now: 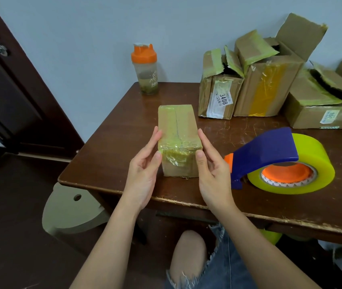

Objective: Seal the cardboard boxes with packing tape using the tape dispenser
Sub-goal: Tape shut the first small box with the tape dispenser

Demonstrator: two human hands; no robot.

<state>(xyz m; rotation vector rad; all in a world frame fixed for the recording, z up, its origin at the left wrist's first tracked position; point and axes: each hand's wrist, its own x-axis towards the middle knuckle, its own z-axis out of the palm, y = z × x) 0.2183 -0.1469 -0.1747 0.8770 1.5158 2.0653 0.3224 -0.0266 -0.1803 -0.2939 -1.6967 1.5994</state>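
Observation:
A small cardboard box [178, 130] with clear tape over its top seam and near end stands on the brown table [124, 126]. My left hand [145, 172] holds its left side, the thumb on the near taped corner. My right hand [212, 172] holds its right side, the thumb on the near end. The tape dispenser [270, 153], blue with an orange core and a yellow-tinted tape roll [312, 163], lies on the table just right of my right hand, untouched.
Several opened cardboard boxes [266, 80] stand along the back right of the table. An orange-lidded shaker bottle [146, 69] stands at the back corner. A dark door [9, 80] is on the left, and a pale stool [67, 213] sits beside the table's near edge.

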